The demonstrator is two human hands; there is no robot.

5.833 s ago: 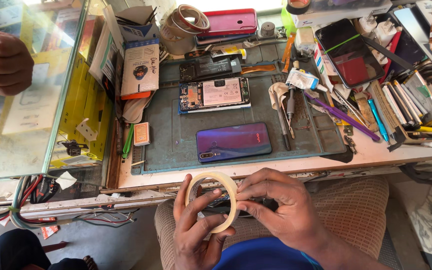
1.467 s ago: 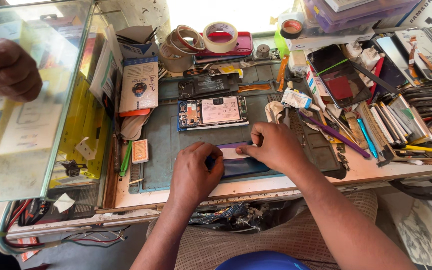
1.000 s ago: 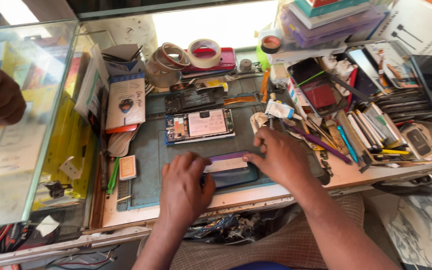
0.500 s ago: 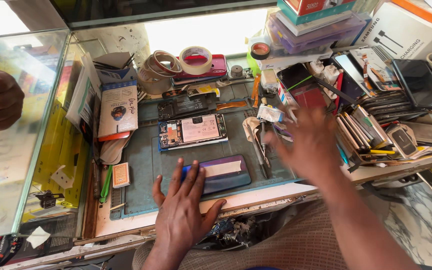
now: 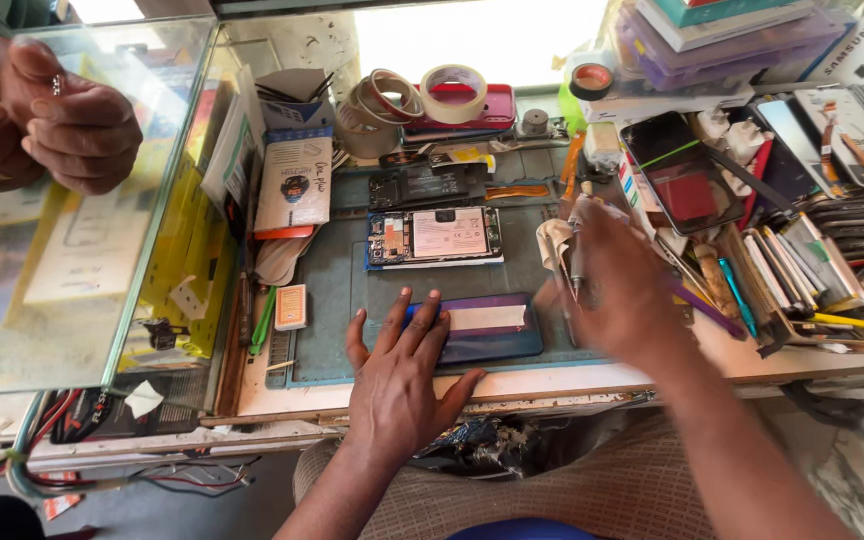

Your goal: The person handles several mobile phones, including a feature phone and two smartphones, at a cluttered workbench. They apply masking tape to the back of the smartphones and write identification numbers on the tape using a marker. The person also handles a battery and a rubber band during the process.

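We press our left hand (image 5: 404,372) flat, fingers spread and grasping nothing, on the near end of the blue phone (image 5: 480,331), which lies on the green mat (image 5: 337,300) just ahead of us with a strip of pale tape (image 5: 487,317) across its back. Half a second ago our right hand hovered above the tools; now our right hand (image 5: 617,285) has dropped to the mat edge just right of the phone, its fingers curled among the tweezers (image 5: 574,262), though blur keeps us from telling whether it grips one. A second earlier both hands were smoothing the tape, so the taping looks done and a tool is likely next. Beyond our left hand lies an opened phone (image 5: 435,237), farther off the tape roll (image 5: 453,93). At far left another person's hands (image 5: 47,125) rest on the glass case (image 5: 82,250).
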